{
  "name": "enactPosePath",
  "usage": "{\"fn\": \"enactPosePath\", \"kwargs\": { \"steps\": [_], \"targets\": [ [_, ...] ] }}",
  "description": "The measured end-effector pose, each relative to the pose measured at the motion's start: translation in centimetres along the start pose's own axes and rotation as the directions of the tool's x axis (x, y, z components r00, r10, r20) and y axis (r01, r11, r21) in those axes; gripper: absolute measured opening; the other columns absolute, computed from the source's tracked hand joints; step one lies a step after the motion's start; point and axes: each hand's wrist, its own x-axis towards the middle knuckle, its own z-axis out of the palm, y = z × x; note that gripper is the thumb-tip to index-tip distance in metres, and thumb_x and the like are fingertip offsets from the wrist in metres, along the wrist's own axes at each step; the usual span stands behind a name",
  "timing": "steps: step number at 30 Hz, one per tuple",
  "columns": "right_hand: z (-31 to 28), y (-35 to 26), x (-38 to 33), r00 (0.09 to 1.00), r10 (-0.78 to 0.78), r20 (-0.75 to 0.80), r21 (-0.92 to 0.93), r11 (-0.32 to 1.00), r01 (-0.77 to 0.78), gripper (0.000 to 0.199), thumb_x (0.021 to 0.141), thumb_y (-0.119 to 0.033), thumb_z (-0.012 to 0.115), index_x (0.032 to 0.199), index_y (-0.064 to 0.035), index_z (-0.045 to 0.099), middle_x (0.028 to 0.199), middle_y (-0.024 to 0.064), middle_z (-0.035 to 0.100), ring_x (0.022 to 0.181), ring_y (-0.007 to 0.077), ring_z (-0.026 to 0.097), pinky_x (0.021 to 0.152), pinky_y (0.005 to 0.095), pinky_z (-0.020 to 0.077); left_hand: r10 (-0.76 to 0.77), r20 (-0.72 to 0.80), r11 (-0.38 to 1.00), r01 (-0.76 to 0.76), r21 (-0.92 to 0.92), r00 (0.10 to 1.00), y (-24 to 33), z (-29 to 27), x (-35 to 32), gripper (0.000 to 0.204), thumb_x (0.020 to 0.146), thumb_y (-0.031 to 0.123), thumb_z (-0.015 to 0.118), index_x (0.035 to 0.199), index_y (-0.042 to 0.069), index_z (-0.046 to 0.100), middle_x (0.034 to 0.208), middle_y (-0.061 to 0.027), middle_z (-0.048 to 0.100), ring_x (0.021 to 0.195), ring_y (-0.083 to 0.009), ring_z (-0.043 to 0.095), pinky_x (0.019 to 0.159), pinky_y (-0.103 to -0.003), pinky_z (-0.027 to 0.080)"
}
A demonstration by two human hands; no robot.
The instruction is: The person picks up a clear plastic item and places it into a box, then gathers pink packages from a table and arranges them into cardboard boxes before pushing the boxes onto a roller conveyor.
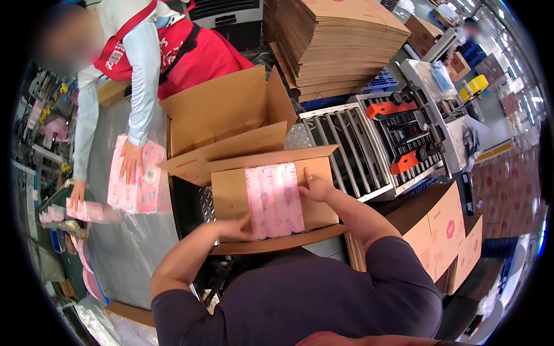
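Observation:
A row of pink printed packs (274, 202), pressed side by side, sits in an open cardboard box (228, 199) in front of me. My left hand (235, 229) is at the row's near left edge, fingers stretched toward the packs; some fingertips are hard to make out. On the opposite side, my right hand (316, 187) has its fingers spread, with the thumb by the packs' right edge and the index finger pointing away from me. Brown cardboard shows on both sides of the row. The box's near flap (283, 241) folds out toward my body.
Across the grey table (127, 248), a co-worker in a red apron (196, 60) touches pink packs (137, 176). Another open carton (216, 109) stands beyond my box. A roller conveyor (340, 150) with an orange-armed machine (407, 135) lies right, below stacked flat cardboard (340, 52). More cartons (433, 236) stand at right.

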Motion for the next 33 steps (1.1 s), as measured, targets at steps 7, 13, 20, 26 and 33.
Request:
{"fn": "enactPosePath", "kwargs": {
  "steps": [7, 13, 20, 26, 33],
  "targets": [
    [-7.4, -8.4, -0.7, 0.985, -0.016, 0.172, -0.125, 0.991, 0.038, 0.068, 0.095, -0.039, 0.05, 0.147, 0.0008, 0.032, 0.118, 0.0235, 0.064, 0.111, 0.0419, 0.059, 0.102, 0.0421, 0.0426, -0.287, -0.43, 0.886, 0.408, 0.222, 0.856, 2.8, -3.8, -1.5, 0.127, 0.064, 0.055, 0.083, 0.155, 0.003, 0.012, 0.153, -0.0231, 0.032, 0.143, -0.0375, 0.029, 0.116, -0.042, 0.026],
    [-9.4, -6.6, -0.6, 0.58, -0.324, -0.747, -0.343, 0.936, 0.082, 0.057, 0.087, -0.033, 0.063, 0.133, -0.0024, 0.049, 0.125, 0.0191, 0.055, 0.117, 0.0363, 0.051, 0.108, 0.0503, 0.0337, -0.371, -0.821, 0.877, -0.126, -0.463, 0.433, -6.6, 2.9, 2.0, 0.126, 0.069, 0.031, 0.087, 0.155, 0.002, 0.0, 0.146, -0.0272, 0.04, 0.133, -0.0362, 0.044, 0.11, -0.04, 0.036],
    [6.9, -4.8, -10.1, 0.903, -0.038, -0.427, -0.245, 0.967, -0.075, 0.077, 0.092, -0.049, 0.052, 0.15, -0.0031, 0.03, 0.157, 0.0147, 0.03, 0.146, 0.0307, 0.026, 0.119, 0.0476, 0.0196, -0.4, -0.841, 0.718, -0.446, -0.535, 0.365, -12.0, 5.3, 4.7, 0.079, 0.098, 0.029, 0.057, 0.155, 0.004, 0.009, 0.144, -0.0219, 0.045, 0.129, -0.0308, 0.048, 0.107, -0.038, 0.038],
    [3.4, 1.0, -7.6, 0.89, -0.173, -0.423, -0.156, 0.981, 0.116, 0.07, 0.092, -0.04, 0.054, 0.15, -0.0066, 0.033, 0.157, 0.0133, 0.03, 0.147, 0.0314, 0.024, 0.12, 0.049, 0.0192, -0.512, -0.788, 0.692, -0.38, -0.614, 0.342, -9.4, 8.0, 7.5, 0.06, 0.103, 0.027, 0.046, 0.153, 0.005, 0.022, 0.148, -0.0184, 0.041, 0.13, -0.0295, 0.046, 0.108, -0.037, 0.036],
    [-2.4, 10.1, -5.6, 0.884, 0.018, -0.467, -0.213, 0.968, -0.133, 0.058, 0.097, -0.059, 0.038, 0.151, -0.0399, 0.031, 0.161, 0.0049, 0.022, 0.147, 0.035, 0.022, 0.112, 0.0712, 0.0084, -0.591, -0.781, 0.794, -0.023, -0.607, 0.203, 10.5, 8.6, 20.6, 0.067, 0.104, 0.031, 0.043, 0.154, 0.001, 0.01, 0.151, -0.025, 0.033, 0.135, -0.0343, 0.041, 0.109, -0.039, 0.037]
  ]
}}
